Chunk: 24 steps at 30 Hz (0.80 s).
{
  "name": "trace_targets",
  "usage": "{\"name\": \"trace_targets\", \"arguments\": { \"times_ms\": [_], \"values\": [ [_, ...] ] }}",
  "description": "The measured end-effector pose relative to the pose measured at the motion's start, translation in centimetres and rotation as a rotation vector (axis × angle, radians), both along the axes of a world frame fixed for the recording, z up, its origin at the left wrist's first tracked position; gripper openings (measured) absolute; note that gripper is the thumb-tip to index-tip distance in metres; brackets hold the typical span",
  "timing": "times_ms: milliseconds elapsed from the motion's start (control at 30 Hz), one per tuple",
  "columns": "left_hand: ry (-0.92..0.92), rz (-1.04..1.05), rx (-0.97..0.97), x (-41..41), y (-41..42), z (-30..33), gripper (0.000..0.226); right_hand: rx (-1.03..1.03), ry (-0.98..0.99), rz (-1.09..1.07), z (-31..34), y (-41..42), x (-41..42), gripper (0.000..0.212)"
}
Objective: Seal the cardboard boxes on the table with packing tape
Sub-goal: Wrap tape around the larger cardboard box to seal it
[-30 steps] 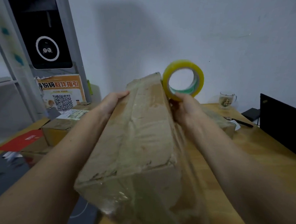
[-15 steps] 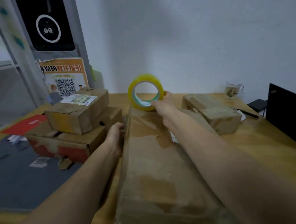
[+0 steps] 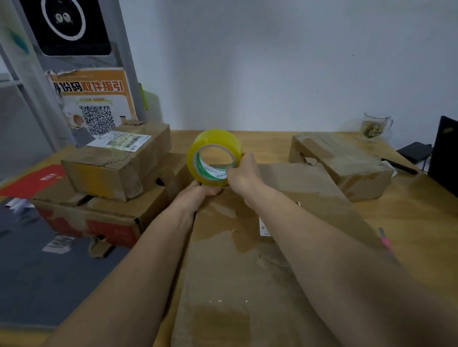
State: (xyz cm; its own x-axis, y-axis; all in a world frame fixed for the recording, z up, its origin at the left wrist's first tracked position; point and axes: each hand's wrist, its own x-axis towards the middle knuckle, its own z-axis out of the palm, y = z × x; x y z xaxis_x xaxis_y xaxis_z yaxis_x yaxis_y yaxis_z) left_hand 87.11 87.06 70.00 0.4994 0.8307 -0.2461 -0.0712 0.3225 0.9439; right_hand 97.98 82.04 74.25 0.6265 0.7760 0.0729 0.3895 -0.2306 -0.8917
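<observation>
A long brown cardboard box (image 3: 243, 276) lies flat on the wooden table (image 3: 433, 239), running away from me. At its far end my right hand (image 3: 245, 175) grips a yellow roll of packing tape (image 3: 214, 156), held upright just above the box's far edge. My left hand (image 3: 199, 194) is curled right under the roll at that same far edge; its fingertips are hidden, so I cannot tell if it pinches the tape end or presses on the box.
Two stacked boxes (image 3: 115, 166) stand at the left, the lower one (image 3: 93, 218) with red print. Another brown box (image 3: 341, 164) lies at the back right. A glass mug (image 3: 374, 127), a black pen (image 3: 400, 166) and a dark screen (image 3: 456, 160) are at the right.
The box was lifted and tilted a second ago; it now lies flat. My left hand slid from the box's left side up to its far end, under the roll.
</observation>
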Motion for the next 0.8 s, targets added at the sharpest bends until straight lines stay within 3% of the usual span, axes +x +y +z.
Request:
{"name": "trace_targets", "arguments": {
  "times_ms": [200, 400, 533, 633, 733, 800],
  "values": [
    [0.043, 0.031, -0.008, 0.4, 0.5, 0.1, 0.052, -0.047, -0.148, 0.028, 0.5, -0.1, 0.7, 0.028],
    [0.026, 0.093, -0.063, 0.2, -0.1, 0.7, 0.098, -0.095, -0.182, -0.012, 1.6, -1.9, 4.3, 0.019],
    [0.059, 0.107, -0.053, 0.0, -0.5, 0.6, 0.1, -0.142, -0.262, -0.043, 2.2, -3.6, 7.7, 0.032],
    [0.106, 0.111, -0.026, 0.1, -0.6, 0.8, 0.1, -0.137, -0.345, -0.082, 2.6, -4.5, 9.8, 0.026],
    [0.215, 0.033, 0.117, 0.2, -1.1, 1.1, 0.092, -0.08, -0.271, -0.105, 1.9, -4.7, 9.8, 0.027],
    [0.39, -0.034, 0.307, 0.3, -1.4, 1.5, 0.08, -0.024, -0.152, -0.124, 1.2, -4.9, 9.5, 0.036]
  ]
}}
